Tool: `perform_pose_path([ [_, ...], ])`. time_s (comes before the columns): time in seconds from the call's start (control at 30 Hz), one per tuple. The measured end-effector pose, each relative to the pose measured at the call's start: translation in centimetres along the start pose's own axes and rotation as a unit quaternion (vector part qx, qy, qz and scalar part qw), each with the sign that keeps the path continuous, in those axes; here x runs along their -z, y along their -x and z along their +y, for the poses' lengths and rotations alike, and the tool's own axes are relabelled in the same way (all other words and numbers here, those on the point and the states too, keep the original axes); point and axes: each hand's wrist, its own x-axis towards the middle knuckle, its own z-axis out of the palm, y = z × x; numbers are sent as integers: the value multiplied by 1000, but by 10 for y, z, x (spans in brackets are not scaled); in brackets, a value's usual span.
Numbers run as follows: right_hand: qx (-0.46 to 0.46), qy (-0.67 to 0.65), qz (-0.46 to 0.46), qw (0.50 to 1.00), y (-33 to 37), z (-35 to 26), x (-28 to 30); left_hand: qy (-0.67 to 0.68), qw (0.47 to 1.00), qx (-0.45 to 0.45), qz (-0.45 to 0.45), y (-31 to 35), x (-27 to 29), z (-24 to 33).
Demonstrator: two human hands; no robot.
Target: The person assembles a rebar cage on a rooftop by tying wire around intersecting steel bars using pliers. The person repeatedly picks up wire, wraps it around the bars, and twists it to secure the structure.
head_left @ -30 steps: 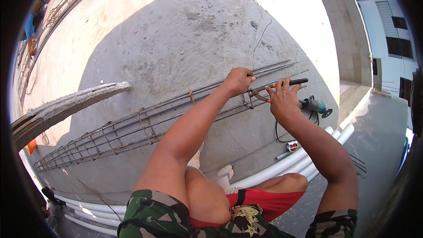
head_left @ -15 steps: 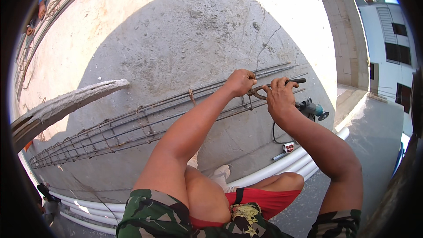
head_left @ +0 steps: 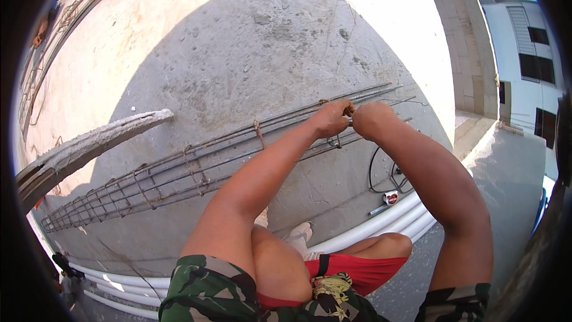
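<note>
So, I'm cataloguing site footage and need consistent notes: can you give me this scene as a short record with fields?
Left hand: fingers curled over the cage's right end; grip hidden
Right hand: bent close beside the left; contents hidden
Main item: long rebar cage with crosswise ties
Near right forearm: looped black cable
Floor, lower area: white pipes to both sides
Left side: concrete-caked board
Light: work area shaded, bright sun beyond

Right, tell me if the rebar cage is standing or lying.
Lying: the rebar cage stretches lengthwise across the grey floor.
</note>
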Motion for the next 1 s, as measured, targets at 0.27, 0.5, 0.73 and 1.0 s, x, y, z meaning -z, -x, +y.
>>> perform_pose_path([
  [0.27,-14,-106,-200,974,1,39,33,-50,986,-87,131,-5,-78,6],
  [0.5,-30,264,173,948,26,20,-30,-39,997,-66,22,-20,-53,-4],
  [0.73,-85,-163,-253,950,8,47,7,-128,951,-229,165,14,-68,9],
  [1.0,-4,265,215,940,28,21,-22,-28,994,-56,89,-11,-59,12],
])
